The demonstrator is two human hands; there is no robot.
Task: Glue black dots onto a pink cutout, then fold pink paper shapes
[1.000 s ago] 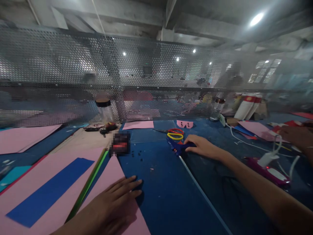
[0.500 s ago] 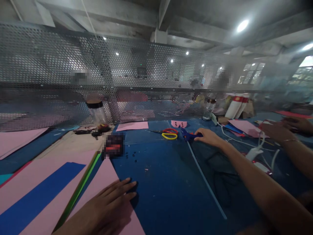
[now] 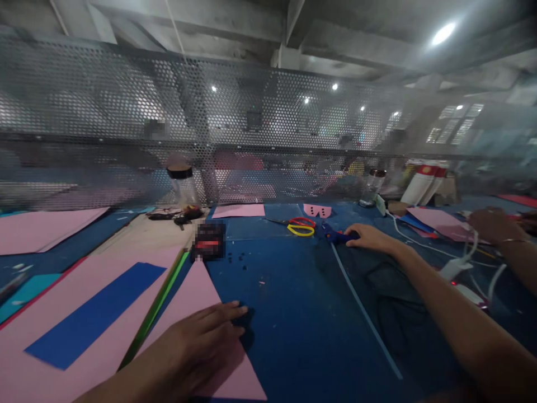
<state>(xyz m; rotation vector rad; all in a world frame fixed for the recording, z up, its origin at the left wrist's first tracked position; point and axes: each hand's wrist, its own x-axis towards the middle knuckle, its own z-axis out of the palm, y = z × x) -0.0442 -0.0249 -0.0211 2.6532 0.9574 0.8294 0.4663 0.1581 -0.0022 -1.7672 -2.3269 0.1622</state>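
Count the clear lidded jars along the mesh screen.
2: one clear jar stands beyond and left of the scissors; another clear jar stands beyond the right hand and blue glue gun. Others may be hidden.

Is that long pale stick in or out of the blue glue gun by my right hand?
In, it appears: one end of the stick meets the glue gun. How deep it sits, I cannot tell.
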